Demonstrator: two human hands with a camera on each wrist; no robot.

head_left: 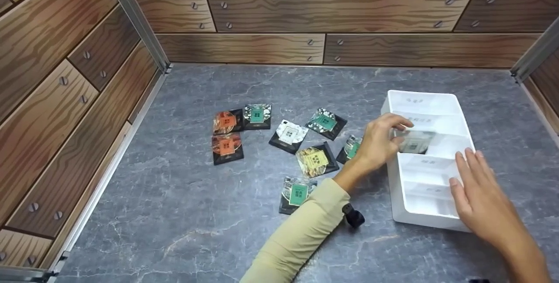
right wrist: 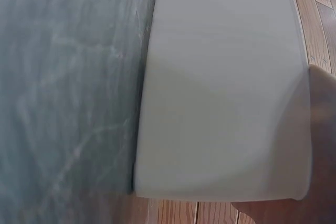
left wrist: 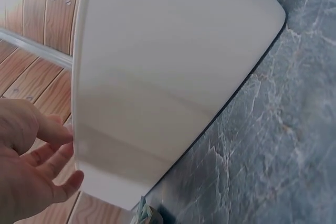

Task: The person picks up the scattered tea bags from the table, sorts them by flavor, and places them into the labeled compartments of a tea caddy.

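Observation:
A white divided box [head_left: 397, 187] stands on the right, labels marking its compartments. One dark sachet [head_left: 415, 142], blurred, lies in a middle compartment. My left hand [head_left: 379, 141] reaches over the box's left rim beside this sachet, thumb and fingers apart. In the left wrist view the left hand [left wrist: 37, 161] has loosely bent fingers at the rim, the sachet hidden behind the wall. My right hand [head_left: 484, 195] rests along the box's right side with straight fingers; the right wrist view shows only part of that hand [right wrist: 320, 156] by the outer wall [right wrist: 226, 93].
Left of the box lie several flat sachets: orange ones [head_left: 227, 146], green ones [head_left: 257, 116], a white one [head_left: 289, 135] and a yellow one [head_left: 317, 160]. One green sachet [head_left: 348, 148] is partly behind my left wrist. Wood-patterned panels [head_left: 270, 12] border the marbled grey tabletop [head_left: 183, 213].

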